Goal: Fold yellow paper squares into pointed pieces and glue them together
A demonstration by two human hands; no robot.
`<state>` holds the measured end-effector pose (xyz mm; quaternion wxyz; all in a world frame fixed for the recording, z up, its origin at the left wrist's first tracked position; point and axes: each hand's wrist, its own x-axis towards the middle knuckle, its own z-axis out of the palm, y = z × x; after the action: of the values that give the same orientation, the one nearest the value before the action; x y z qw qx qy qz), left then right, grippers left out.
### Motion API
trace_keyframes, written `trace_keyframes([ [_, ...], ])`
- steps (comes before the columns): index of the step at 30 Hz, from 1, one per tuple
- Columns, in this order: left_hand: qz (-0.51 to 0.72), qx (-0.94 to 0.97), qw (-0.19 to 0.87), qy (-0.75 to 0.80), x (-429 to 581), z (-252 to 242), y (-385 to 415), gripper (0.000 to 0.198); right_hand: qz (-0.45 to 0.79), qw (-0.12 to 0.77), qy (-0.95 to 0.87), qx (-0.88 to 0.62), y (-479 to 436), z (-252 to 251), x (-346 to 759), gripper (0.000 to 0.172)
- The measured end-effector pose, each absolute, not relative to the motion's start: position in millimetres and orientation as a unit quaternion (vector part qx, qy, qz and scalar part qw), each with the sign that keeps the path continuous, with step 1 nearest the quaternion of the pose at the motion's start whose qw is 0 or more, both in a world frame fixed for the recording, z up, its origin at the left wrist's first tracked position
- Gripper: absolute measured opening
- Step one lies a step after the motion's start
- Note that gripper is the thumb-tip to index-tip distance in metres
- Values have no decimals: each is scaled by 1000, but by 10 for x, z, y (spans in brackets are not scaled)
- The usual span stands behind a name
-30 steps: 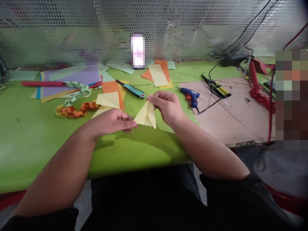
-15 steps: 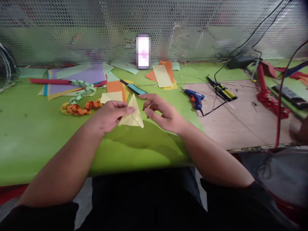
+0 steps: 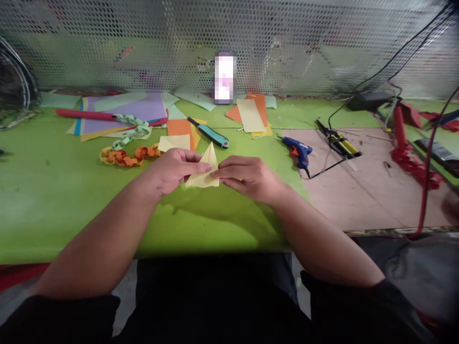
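A folded pale yellow sheet of paper [image 3: 202, 179], roughly triangular with its point upward, is held above the green table. My left hand [image 3: 177, 170] pinches its left side, thumb on top and fingers behind. On the right side my right hand [image 3: 249, 177] has its fingers closed on the paper's edge. Just behind the hands lies a teal utility knife [image 3: 212, 135]. Another pale yellow paper piece [image 3: 175, 143] rests beyond my left hand, on an orange sheet [image 3: 178, 127].
Left are an orange paper chain [image 3: 125, 158], a light green paper chain [image 3: 131, 129] and purple paper [image 3: 139, 105]. A blue glue gun [image 3: 297, 150] and yellow-black pliers [image 3: 339, 142] lie right. A phone [image 3: 225, 79] leans on the perforated metal panel [image 3: 304, 48]. A red cable [image 3: 426, 191] hangs at right.
My right hand, apart from the paper and with fingers spread before, has closed on its right edge. The paper has turned slightly. The whole view has shifted a little.
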<state>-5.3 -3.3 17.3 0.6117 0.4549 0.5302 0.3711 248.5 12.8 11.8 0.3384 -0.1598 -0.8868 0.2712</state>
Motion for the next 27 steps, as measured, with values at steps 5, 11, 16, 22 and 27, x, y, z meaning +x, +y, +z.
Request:
trace_keyframes([
  [5,384,458,602,529,-51,168,-56,36,308,343,-873,-157,113,119,2465,20],
  [11,400,499,561,526,14,197,-96,31,363,384,-834,-159,117,78,2384,14],
  [16,422,512,528,530,60,185,-119,34,376,382,-816,-215,96,105,2358,10],
  [22,440,518,505,531,105,172,-156,36,532,403,-668,-330,41,50,2264,23],
  [27,439,493,523,540,121,151,-142,39,626,415,-573,-329,106,-32,2226,48],
])
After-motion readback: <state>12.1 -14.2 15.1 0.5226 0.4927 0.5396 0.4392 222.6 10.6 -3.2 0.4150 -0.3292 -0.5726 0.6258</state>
